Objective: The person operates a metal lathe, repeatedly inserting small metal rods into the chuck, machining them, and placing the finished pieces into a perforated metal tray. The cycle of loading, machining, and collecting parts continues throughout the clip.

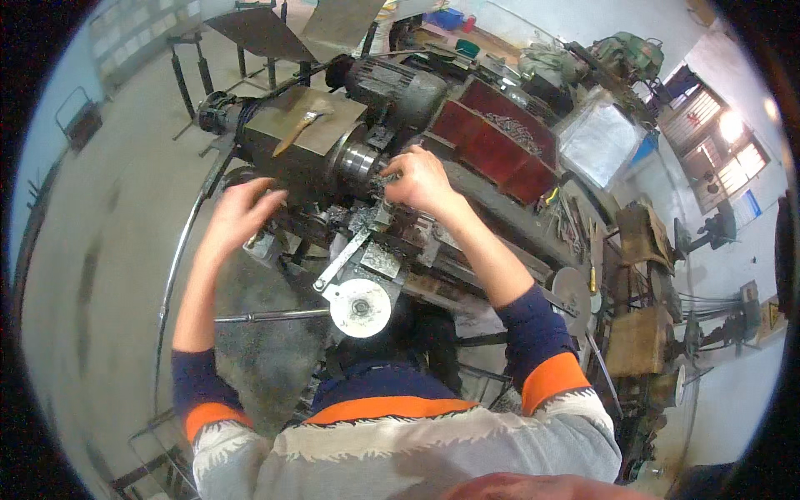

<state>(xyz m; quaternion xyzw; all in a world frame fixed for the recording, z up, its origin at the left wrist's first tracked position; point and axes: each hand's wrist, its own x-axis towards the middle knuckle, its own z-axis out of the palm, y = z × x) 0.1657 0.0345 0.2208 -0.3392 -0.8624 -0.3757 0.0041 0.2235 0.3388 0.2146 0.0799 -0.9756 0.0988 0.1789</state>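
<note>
Centrally, the right hand point(417, 179) curls beside the lathe chuck point(358, 162), grip unclear, while the left hand point(244, 217), centre-left, looks loose and empty; sharp metal shavings point(362, 220) could cut either if the chuck turned.

The single head view, a wide fisheye, looks steeply down from above the torso point(400, 450) at the lower edge, near over both forearms point(492, 254), onto the lathe point(358, 163) at centre, reaching tilted windows point(740, 169) at upper right
</note>
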